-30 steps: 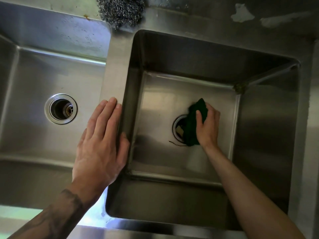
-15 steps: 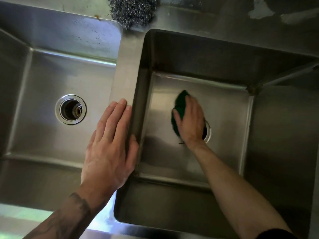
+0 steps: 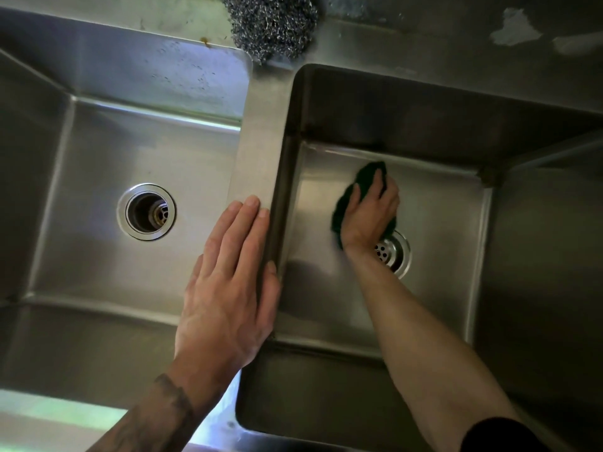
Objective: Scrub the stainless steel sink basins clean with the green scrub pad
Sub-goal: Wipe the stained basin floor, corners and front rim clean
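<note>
Scrub pad [image 3: 344,207] is sitting on the floor of the right basin [image 3: 440,223], just up and left of the drain [image 3: 393,254], bunched under the right hand [image 3: 370,213]. It is looking soft and floppy, folding around the fingers rather than lying flat, so it is probably light, thin, easy to crumple, and rough enough to bite on steel. It is likely getting slippery if wet; wetness is not showing clearly from here. Best hold, as a judgement: palm on top, fingers curling over the far edge, thumb tucking the near side so it is not sliding out on a stroke. Right hand is doing roughly that — fingers curling over the pad and pressing it down, green showing past the fingertips and along the hand's left side. Right forearm is reaching down into the basin from the lower right, wrist crossing the drain's edge. Left hand [image 3: 228,288] is lying flat on the divider [image 3: 257,141] between the basins, fingers straight and together, thumb hanging over the right basin's lip — bracing, holding nothing. Left basin [image 3: 98,190] is sitting on the divider's other side, steel wool [image 3: 270,24] resting on the back ledge.
</note>
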